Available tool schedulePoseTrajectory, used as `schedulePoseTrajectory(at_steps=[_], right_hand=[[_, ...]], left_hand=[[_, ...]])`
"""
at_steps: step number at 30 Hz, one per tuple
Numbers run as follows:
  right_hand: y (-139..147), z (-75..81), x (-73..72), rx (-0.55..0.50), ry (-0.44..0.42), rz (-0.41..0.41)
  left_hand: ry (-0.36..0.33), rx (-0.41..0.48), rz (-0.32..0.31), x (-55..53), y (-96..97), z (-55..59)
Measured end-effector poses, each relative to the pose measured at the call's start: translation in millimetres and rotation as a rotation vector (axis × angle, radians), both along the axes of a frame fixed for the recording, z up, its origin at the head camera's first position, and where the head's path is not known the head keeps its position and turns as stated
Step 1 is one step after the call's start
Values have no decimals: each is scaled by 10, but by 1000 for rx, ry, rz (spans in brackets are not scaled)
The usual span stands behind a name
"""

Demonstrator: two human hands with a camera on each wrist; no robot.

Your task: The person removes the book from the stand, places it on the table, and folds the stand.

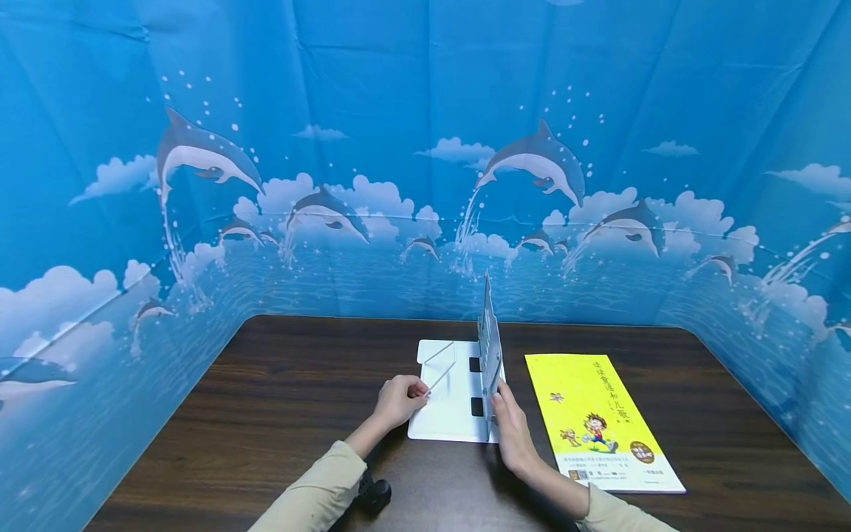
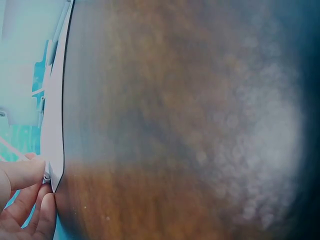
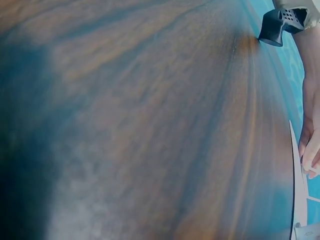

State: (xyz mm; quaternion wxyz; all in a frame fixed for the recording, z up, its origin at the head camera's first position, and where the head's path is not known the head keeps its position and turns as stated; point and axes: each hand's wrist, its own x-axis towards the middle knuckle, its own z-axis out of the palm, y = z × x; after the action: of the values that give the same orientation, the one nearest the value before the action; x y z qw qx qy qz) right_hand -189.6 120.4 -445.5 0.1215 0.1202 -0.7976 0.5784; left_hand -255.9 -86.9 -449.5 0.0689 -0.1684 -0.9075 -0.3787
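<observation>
A white folding book stand lies on the table, its flat base plate (image 1: 442, 421) down and its back panel (image 1: 490, 347) standing nearly upright, edge-on to the head view. Thumb and fingers of my left hand (image 1: 397, 403) pinch the end of a thin white wire prop (image 1: 441, 377) above the base's left part. The left wrist view shows those left fingers (image 2: 35, 172) close to the plate's edge. My right hand (image 1: 513, 436) grips the near lower edge of the back panel, thumb on its left face and the other fingers mostly hidden behind it.
To the right lies a yellow book (image 1: 598, 414) with a cartoon child on its cover. A black wrist camera (image 1: 375, 496) sits by the left sleeve. The dark wooden table (image 1: 292, 391) ends against a blue dolphin-print curtain (image 1: 372, 111).
</observation>
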Motion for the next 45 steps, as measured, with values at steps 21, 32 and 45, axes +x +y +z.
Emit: schedulePoseTrajectory(at_steps=[21, 32, 45], right_hand=[[-12, 22, 14, -12, -70, 2], [-15, 33, 15, -19, -64, 0], [-37, 15, -5, -23, -38, -3]], left_hand=[[-20, -27, -8, 4, 5, 30], [-35, -19, -24, -2, -6, 30], [-382, 281, -59, 16, -137, 304]])
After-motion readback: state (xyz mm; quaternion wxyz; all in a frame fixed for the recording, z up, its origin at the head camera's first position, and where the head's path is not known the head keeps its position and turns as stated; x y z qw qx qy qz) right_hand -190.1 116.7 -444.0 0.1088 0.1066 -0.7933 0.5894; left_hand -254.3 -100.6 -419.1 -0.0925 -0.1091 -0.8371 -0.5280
